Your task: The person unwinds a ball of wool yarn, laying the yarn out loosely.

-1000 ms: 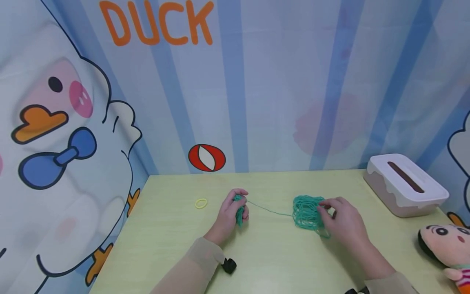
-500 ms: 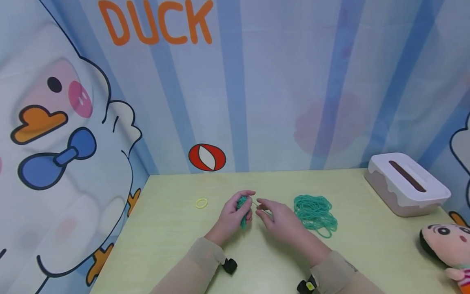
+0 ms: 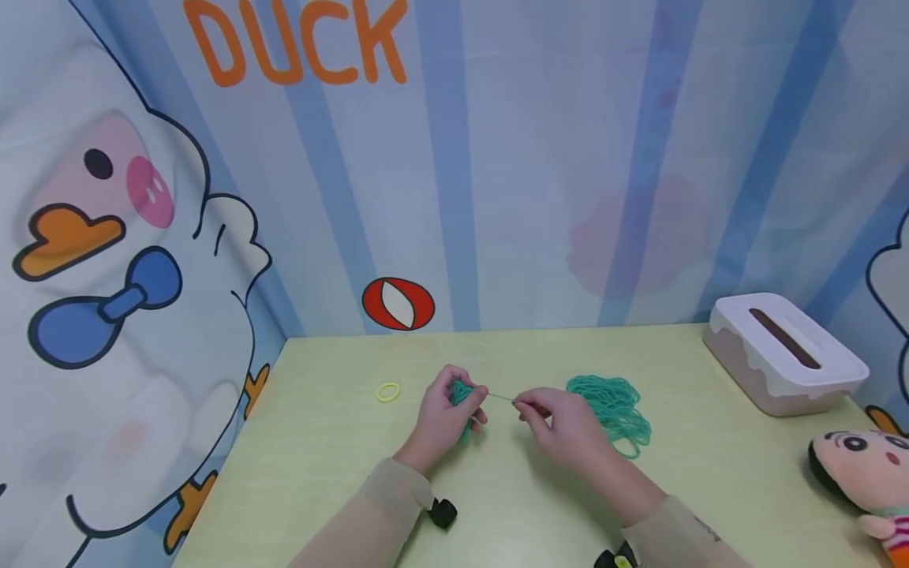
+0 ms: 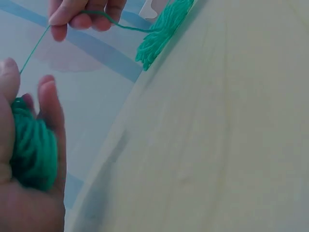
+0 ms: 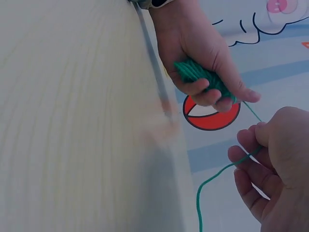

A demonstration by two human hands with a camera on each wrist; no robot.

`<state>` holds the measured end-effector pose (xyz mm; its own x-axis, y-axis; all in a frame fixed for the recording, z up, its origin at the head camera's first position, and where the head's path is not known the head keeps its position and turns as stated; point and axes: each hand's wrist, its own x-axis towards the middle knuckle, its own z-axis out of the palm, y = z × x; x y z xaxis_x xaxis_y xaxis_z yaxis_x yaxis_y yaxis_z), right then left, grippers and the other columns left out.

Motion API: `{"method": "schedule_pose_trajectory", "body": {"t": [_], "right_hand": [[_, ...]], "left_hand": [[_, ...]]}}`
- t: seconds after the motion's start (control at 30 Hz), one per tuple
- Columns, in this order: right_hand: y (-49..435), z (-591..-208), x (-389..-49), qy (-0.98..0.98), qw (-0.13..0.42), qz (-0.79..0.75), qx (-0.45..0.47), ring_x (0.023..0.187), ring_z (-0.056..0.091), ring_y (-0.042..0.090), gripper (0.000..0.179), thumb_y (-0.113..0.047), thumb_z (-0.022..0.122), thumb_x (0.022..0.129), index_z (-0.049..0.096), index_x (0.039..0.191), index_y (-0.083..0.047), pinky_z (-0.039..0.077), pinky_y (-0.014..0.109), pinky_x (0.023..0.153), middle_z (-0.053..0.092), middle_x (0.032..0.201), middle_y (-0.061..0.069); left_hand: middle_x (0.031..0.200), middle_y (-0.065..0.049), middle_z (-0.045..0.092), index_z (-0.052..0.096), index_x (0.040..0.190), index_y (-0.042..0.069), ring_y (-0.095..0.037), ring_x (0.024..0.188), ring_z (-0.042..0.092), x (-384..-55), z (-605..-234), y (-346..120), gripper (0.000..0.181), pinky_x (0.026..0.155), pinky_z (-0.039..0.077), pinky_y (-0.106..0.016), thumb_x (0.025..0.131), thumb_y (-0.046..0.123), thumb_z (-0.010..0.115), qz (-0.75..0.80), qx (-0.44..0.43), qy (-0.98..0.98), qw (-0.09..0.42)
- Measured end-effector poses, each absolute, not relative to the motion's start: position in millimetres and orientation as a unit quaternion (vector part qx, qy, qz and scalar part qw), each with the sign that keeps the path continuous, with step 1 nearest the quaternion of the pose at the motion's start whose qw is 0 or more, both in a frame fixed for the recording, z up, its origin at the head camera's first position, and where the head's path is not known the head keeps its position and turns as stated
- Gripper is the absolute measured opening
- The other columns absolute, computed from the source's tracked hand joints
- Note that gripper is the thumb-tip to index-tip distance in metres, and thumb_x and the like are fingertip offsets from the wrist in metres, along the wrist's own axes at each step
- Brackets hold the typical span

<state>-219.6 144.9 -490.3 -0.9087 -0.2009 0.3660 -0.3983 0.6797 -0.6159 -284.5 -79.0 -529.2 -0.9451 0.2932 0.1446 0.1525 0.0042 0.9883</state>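
My left hand (image 3: pixel 442 410) grips a bundle of green yarn (image 4: pixel 35 150), with fingers and thumb curled around it. From the thumb side of that bundle a single strand (image 3: pixel 501 397) stretches taut to my right hand (image 3: pixel 561 422), which pinches it between thumb and fingertips. Past the right hand the strand hangs slack, as the right wrist view shows, and in the left wrist view it leads to a loose heap of green yarn (image 3: pixel 612 406) on the table. The right hand and forearm partly cover this heap in the head view.
A yellow ring (image 3: pixel 387 392) lies on the pale table (image 3: pixel 341 473) to the left of the hands. At the back right stands a tissue box (image 3: pixel 784 355) with a white lid. A doll (image 3: pixel 862 473) lies at the right edge. A printed curtain (image 3: pixel 525 173) hangs behind the table.
My right hand has come left from the yarn heap to beside the left hand, then drawn back slightly right with the strand pinched. The left hand keeps its grip on the bundle.
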Motion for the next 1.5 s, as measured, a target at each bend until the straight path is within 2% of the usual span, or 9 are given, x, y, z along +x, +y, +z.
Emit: {"method": "schedule_pose_trajectory", "body": {"t": [0.1, 0.2, 0.37, 0.57, 0.7, 0.83, 1.1, 1.33, 1.5], "right_hand": [[151.5, -492.1, -216.3, -0.900, 0.156, 0.365, 0.178, 0.085, 0.078, 0.012, 0.011, -0.012, 0.076, 0.104, 0.084, 0.111, -0.013, 0.063, 0.029, 0.075, 0.083, 0.098, 0.001], [157.4, -493.3, -213.7, -0.898, 0.163, 0.366, 0.184, 0.085, 0.076, 0.010, 0.012, -0.011, 0.076, 0.104, 0.084, 0.112, -0.014, 0.063, 0.028, 0.074, 0.082, 0.097, -0.002], [167.6, -492.4, -209.6, -0.896, 0.174, 0.365, 0.183, 0.084, 0.074, 0.007, 0.013, -0.010, 0.075, 0.104, 0.084, 0.112, -0.015, 0.057, 0.023, 0.068, 0.080, 0.093, -0.008], [178.2, -491.4, -207.8, -0.891, 0.207, 0.352, 0.197, 0.079, 0.074, 0.008, 0.012, -0.007, 0.077, 0.102, 0.083, 0.112, -0.009, 0.055, 0.021, 0.063, 0.080, 0.091, -0.004], [185.0, -490.2, -206.5, -0.888, 0.228, 0.340, 0.208, 0.079, 0.076, 0.010, 0.012, -0.004, 0.078, 0.101, 0.083, 0.111, -0.007, 0.057, 0.021, 0.063, 0.080, 0.091, -0.002], [193.0, -488.5, -203.9, -0.889, 0.239, 0.331, 0.207, 0.080, 0.077, 0.011, 0.014, -0.002, 0.080, 0.099, 0.083, 0.112, -0.007, 0.061, 0.023, 0.067, 0.080, 0.091, -0.004], [218.1, -485.4, -197.1, -0.899, 0.256, 0.313, 0.167, 0.081, 0.076, 0.010, 0.012, -0.005, 0.081, 0.098, 0.084, 0.108, -0.012, 0.064, 0.032, 0.069, 0.082, 0.092, -0.006], [246.1, -487.6, -192.1, -0.915, 0.237, 0.300, 0.127, 0.082, 0.073, 0.011, 0.010, -0.006, 0.079, 0.100, 0.084, 0.107, -0.010, 0.061, 0.032, 0.067, 0.082, 0.091, -0.006], [264.0, -490.7, -188.8, -0.935, 0.185, 0.288, 0.089, 0.084, 0.073, 0.012, 0.011, -0.010, 0.077, 0.102, 0.085, 0.110, -0.010, 0.060, 0.030, 0.071, 0.083, 0.099, 0.000]], "left_hand": [[0.097, -0.012, 0.065, 0.055, 0.121, 0.009, -0.014, 0.065, 0.061, -283.8, -528.7, -79.6, 0.035, 0.062, 0.055, -0.024, 0.106, 0.031, 0.077, 0.666, 0.149, 0.730, 0.044], [0.100, -0.003, 0.056, 0.057, 0.133, 0.006, -0.018, 0.072, 0.056, -283.2, -527.2, -80.0, 0.033, 0.068, 0.053, -0.024, 0.109, 0.026, 0.071, 0.656, 0.162, 0.736, 0.047], [0.105, -0.006, 0.060, 0.058, 0.135, 0.004, -0.019, 0.080, 0.057, -283.3, -526.4, -79.8, 0.024, 0.077, 0.055, -0.024, 0.112, 0.014, 0.058, 0.668, 0.184, 0.717, 0.071], [0.132, -0.012, 0.075, 0.055, 0.126, 0.008, -0.016, 0.077, 0.067, -284.2, -526.1, -79.0, 0.019, 0.079, 0.061, -0.023, 0.113, 0.019, 0.063, 0.672, 0.187, 0.714, 0.060], [0.109, -0.012, 0.070, 0.052, 0.138, 0.006, -0.017, 0.073, 0.071, -283.9, -524.9, -79.5, 0.037, 0.076, 0.066, -0.028, 0.109, 0.020, 0.071, 0.679, 0.171, 0.711, 0.061], [0.090, -0.005, 0.062, 0.057, 0.143, 0.008, -0.018, 0.065, 0.065, -283.1, -523.2, -81.0, 0.046, 0.067, 0.062, -0.028, 0.105, 0.025, 0.077, 0.667, 0.152, 0.727, 0.060], [0.095, -0.003, 0.065, 0.064, 0.118, 0.008, -0.016, 0.069, 0.058, -283.6, -525.6, -83.8, 0.010, 0.064, 0.055, -0.025, 0.110, 0.014, 0.065, 0.671, 0.163, 0.722, 0.032], [0.076, -0.004, 0.058, 0.058, 0.116, 0.009, -0.015, 0.057, 0.055, -281.8, -523.8, -83.3, 0.012, 0.054, 0.051, -0.025, 0.111, 0.016, 0.066, 0.693, 0.153, 0.704, 0.016], [0.084, -0.003, 0.060, 0.059, 0.115, 0.011, -0.015, 0.061, 0.053, -280.5, -522.9, -83.8, 0.014, 0.056, 0.050, -0.022, 0.110, 0.019, 0.068, 0.694, 0.145, 0.705, 0.012]]}}
